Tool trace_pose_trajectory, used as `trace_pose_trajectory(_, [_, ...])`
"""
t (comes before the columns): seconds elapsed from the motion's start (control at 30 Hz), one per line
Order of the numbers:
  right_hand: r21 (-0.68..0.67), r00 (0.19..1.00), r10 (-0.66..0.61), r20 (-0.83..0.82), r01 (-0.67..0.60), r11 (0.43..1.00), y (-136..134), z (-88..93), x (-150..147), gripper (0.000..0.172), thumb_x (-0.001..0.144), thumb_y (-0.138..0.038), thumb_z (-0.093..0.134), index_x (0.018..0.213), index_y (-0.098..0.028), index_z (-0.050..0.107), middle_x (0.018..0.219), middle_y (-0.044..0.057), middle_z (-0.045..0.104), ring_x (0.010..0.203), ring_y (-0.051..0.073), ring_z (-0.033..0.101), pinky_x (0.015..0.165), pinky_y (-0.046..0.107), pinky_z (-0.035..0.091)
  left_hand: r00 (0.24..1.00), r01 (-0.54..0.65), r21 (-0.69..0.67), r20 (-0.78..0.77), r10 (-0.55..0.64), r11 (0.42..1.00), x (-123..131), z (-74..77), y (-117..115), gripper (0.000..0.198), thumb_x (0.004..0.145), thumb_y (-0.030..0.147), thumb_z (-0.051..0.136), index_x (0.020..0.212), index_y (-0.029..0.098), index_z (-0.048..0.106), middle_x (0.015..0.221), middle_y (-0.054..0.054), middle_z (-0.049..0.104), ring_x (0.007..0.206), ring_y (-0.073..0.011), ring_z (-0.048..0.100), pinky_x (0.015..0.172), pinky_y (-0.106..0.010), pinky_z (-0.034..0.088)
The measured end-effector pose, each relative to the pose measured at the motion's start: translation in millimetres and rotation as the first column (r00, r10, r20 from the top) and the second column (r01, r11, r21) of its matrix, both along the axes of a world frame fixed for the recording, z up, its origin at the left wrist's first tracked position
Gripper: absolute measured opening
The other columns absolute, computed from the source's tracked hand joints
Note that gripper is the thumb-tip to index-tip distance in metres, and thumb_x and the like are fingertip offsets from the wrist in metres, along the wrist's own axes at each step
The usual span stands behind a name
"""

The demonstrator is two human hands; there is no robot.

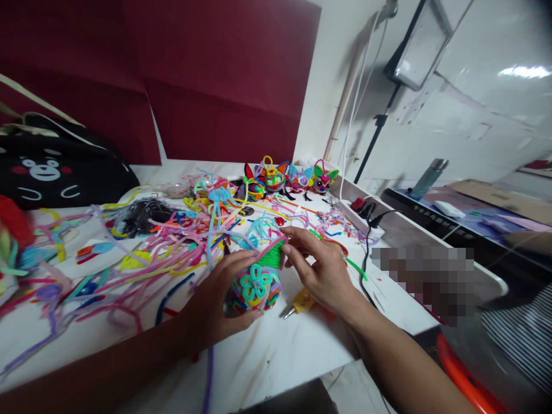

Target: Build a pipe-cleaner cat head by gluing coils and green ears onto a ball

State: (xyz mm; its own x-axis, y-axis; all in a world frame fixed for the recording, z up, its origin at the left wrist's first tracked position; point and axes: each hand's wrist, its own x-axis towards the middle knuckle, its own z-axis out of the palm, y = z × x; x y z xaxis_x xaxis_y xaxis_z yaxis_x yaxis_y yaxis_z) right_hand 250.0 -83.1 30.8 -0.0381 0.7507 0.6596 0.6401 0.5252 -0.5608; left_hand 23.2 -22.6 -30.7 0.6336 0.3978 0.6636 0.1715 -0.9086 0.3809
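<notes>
A small figure (pixel 254 284) covered in coiled pipe cleaners stands on the white table in front of me, with a turquoise flower shape on its near side. On its upper right sits a green ear (pixel 271 257) edged in pink. My left hand (pixel 226 287) curls round the figure's left side, thumb at its base, fingers near the top. The thumb and fingers of my right hand (pixel 314 261) pinch the pink edge of the ear. Just under my right hand lies a yellow glue gun (pixel 302 301), its metal tip pointing left and partly hidden.
Loose pipe cleaners (pixel 142 259) spread over the table's left and middle. Several finished animal heads (pixel 276 175) stand at the back. A power strip (pixel 360 218) with black cables is at right, near another person (pixel 517 333). A black bag (pixel 64 161) sits at far left.
</notes>
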Motion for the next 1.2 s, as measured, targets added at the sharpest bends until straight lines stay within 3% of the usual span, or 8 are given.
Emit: trace_pose_trajectory(1.2, [-0.017,1.0,0.006,-0.005,-0.006,1.0,0.2,-0.6,0.0,0.024,0.102,-0.026,0.052,0.123,-0.02,0.063,0.078,0.003,0.072,0.067,0.015,0.07,0.054,0.023,0.054,1.0,-0.008,0.004,0.025,0.008,1.0,1.5,-0.9,1.8,0.07,0.083,0.027,0.071,0.145,0.026,0.038,0.142,-0.014,0.053,0.132,-0.0342,0.053,0.109,-0.052,0.048])
